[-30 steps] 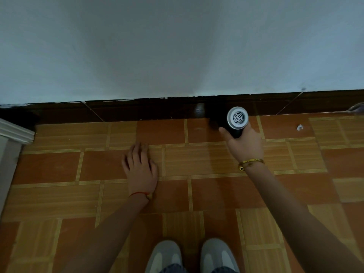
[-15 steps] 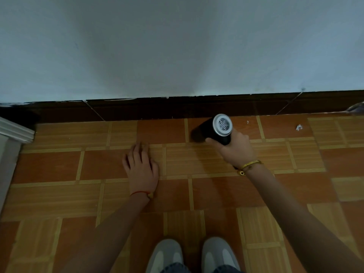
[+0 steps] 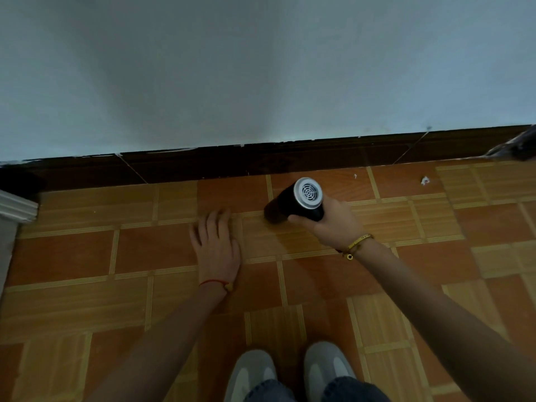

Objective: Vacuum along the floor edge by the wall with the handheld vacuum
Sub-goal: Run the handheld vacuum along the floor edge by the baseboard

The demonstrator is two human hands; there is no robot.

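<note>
Your grey shoes (image 3: 290, 372) are standing at the near edge of the tiled floor (image 3: 87, 300). Your left hand (image 3: 216, 245) is lying flat on the tiles, fingers released and spread. Just beside it, your right hand (image 3: 329, 224) is grasping the black vacuum (image 3: 295, 203), its fingers clenched around the body, the grilled end facing you and the dark end pointing at the floor near the baseboard (image 3: 203, 163). White scraps (image 3: 425, 180) are lying farther right, along the wall (image 3: 261, 68).
</note>
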